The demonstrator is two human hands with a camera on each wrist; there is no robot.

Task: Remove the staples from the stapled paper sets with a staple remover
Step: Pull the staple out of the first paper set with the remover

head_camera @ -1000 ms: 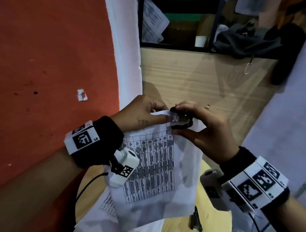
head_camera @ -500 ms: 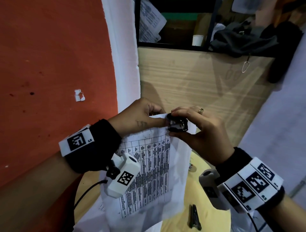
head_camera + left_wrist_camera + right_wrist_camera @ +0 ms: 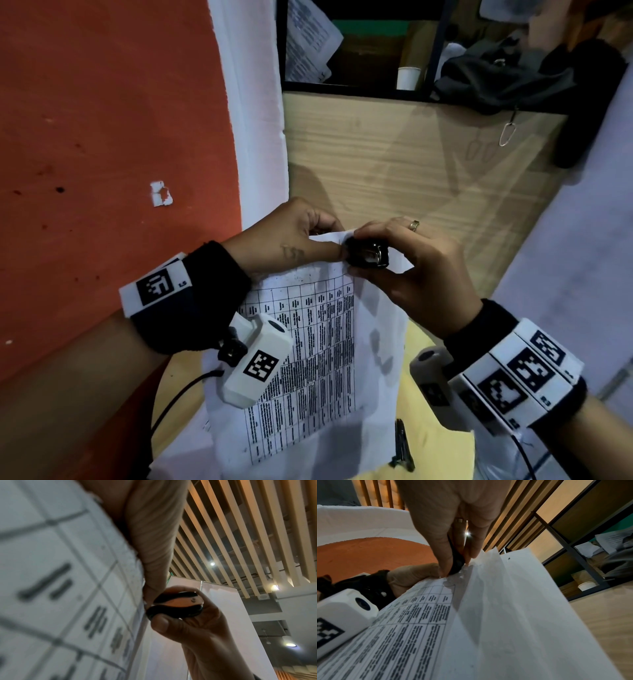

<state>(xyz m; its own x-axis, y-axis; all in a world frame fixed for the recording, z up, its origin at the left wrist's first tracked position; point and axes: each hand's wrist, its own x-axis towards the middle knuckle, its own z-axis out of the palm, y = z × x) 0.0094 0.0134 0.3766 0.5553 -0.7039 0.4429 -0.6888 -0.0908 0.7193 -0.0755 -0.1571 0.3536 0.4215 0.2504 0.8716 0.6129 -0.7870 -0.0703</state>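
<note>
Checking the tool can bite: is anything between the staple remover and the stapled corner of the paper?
Nothing visible. The staple remover, pinched by the right hand, sits right on the paper set's top corner, beside the left hand. The staple is hidden.

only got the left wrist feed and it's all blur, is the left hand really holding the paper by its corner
Observer: Yes. The head view shows the left hand pinching the top corner of the paper set, right beside the staple remover.
Operator: is the paper flat on the table or lifted
Observer: Lifted at that corner. Its lower part slopes down toward the yellow table. I cannot tell whether it touches.
Operator: anything else down there
Observer: A dark tool lies on the table by the paper's lower right edge. I cannot tell what it is.
</note>
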